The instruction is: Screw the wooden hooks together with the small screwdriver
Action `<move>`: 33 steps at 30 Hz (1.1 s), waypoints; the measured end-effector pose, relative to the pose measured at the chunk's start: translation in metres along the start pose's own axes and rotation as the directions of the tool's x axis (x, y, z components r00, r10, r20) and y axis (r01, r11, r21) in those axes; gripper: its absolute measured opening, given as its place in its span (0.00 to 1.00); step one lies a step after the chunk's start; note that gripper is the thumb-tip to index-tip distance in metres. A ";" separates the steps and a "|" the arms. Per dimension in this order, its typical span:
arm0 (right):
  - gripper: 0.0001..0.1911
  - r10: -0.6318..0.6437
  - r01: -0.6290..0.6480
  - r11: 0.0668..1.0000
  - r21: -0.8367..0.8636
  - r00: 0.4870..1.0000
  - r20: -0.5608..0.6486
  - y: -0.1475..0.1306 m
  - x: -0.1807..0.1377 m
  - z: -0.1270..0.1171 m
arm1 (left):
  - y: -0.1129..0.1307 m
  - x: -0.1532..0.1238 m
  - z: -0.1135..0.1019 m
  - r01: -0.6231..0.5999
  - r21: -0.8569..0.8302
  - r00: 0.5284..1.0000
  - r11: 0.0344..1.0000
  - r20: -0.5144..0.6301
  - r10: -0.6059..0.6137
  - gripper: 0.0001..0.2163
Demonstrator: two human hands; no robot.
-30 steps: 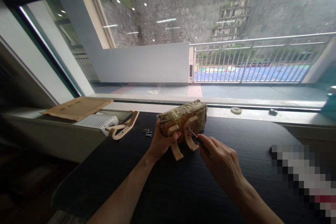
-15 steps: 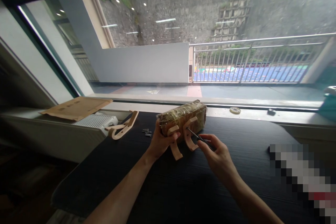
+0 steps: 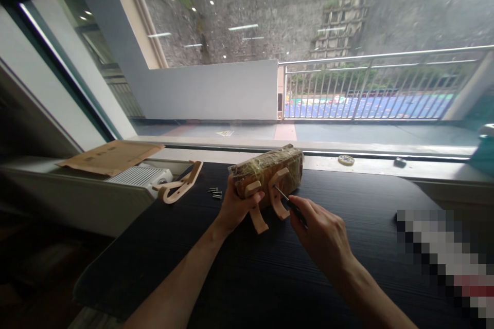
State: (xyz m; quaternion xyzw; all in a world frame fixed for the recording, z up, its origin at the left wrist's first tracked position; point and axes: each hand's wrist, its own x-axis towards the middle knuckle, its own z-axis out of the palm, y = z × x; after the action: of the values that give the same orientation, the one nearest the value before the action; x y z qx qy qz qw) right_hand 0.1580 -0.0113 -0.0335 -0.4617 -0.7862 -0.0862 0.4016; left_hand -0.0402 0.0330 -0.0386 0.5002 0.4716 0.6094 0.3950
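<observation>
Right fingers (image 3: pixel 305 205) now further over screwdriver (image 3: pixel 297 214) at bracket (image 3: pixel 272 199)

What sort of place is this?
Probably an indoor work spot by a big glass window: small silver metal screws lie on a black wood-grain table, the right hand holds a slim dark-handled tool, and a grey metal railing shows outside.

Screws (image 3: pixel 217 196) lie on the table (image 3: pixel 370 247) between the block (image 3: pixel 270 163) and, further left, a bracket (image 3: pixel 188 184).
</observation>
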 end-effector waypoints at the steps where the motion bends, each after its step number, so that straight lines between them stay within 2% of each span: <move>1: 0.11 0.029 -0.029 0.999 0.027 1.000 0.004 -0.001 -0.001 0.001 | 0.000 0.000 0.000 -0.003 -0.002 1.000 1.000 0.005 0.003 0.29; 3: 0.11 0.133 -0.136 0.986 0.096 0.990 0.041 -0.003 -0.002 0.002 | 0.000 0.001 0.000 -0.011 -0.005 1.000 1.000 0.009 0.011 0.29; 5: 0.12 0.285 -0.303 0.929 0.212 0.952 0.110 -0.005 -0.003 0.003 | 0.000 0.001 0.000 -0.017 -0.006 1.000 1.000 0.014 0.017 0.29; 8: 0.13 0.465 -0.511 0.713 0.480 0.857 0.220 -0.005 0.000 0.005 | 0.002 0.001 0.001 -0.016 -0.019 0.999 1.000 0.045 0.016 0.28; 10: 0.14 0.512 -0.569 0.564 0.599 0.810 0.287 -0.004 0.003 0.005 | 0.002 0.000 0.001 -0.021 -0.026 0.999 0.999 0.050 0.023 0.28; 11: 0.14 0.517 -0.585 0.529 0.615 0.797 0.313 -0.002 0.005 0.005 | 0.003 0.000 0.001 -0.023 -0.027 0.999 0.999 0.040 0.024 0.28; 12: 0.14 0.514 -0.592 0.532 0.605 0.794 0.325 -0.001 0.006 0.004 | 0.002 0.000 0.001 -0.023 -0.025 0.999 0.999 0.028 0.024 0.29; 13: 0.14 0.506 -0.588 0.573 0.571 0.802 0.318 0.000 0.006 0.004 | 0.002 0.000 0.001 -0.021 -0.022 1.000 1.000 0.016 0.021 0.29; 15: 0.15 0.471 -0.541 0.718 0.438 0.841 0.266 0.001 0.005 0.002 | 0.002 0.000 0.001 -0.013 -0.010 1.000 1.000 -0.005 0.013 0.28; 17: 0.16 0.406 -0.448 0.855 0.263 0.892 0.200 0.001 0.003 -0.001 | 0.003 0.000 0.001 0.000 0.005 1.000 1.000 -0.007 0.000 0.27; 19: 0.16 0.286 -0.302 0.945 0.126 0.949 0.132 0.001 0.002 -0.004 | 0.003 0.000 0.001 0.015 0.009 1.000 1.000 -0.002 -0.015 0.27; 22: 0.12 0.055 -0.055 0.998 0.000 0.998 0.043 0.002 0.001 -0.005 | 0.004 -0.001 0.001 0.023 0.000 1.000 1.000 0.001 -0.023 0.28; 25: 0.11 -0.040 0.040 0.999 -0.034 0.999 0.004 0.002 0.001 -0.004 | 0.003 -0.001 0.001 0.010 0.000 1.000 1.000 -0.008 -0.010 0.29; 27: 0.11 -0.005 0.005 1.000 -0.001 1.000 0.007 0.000 0.001 -0.002 | 0.002 -0.001 0.001 0.002 -0.008 1.000 1.000 -0.005 -0.002 0.28; 30: 0.11 0.206 -0.215 0.969 0.123 0.975 0.081 -0.004 0.000 -0.001 | 0.001 0.000 0.000 0.006 -0.033 1.000 0.999 0.026 -0.006 0.26; 33: 0.11 0.427 -0.460 0.806 0.373 0.888 0.172 -0.006 0.002 0.000 | 0.002 0.001 0.001 0.007 -0.048 0.999 0.999 0.046 -0.005 0.27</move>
State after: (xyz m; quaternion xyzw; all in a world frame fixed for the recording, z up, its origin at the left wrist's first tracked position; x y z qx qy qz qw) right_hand 0.1530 -0.0130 -0.0308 -0.5427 -0.6723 0.1925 0.4653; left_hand -0.0397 0.0335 -0.0368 0.5031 0.4491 0.6077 0.4193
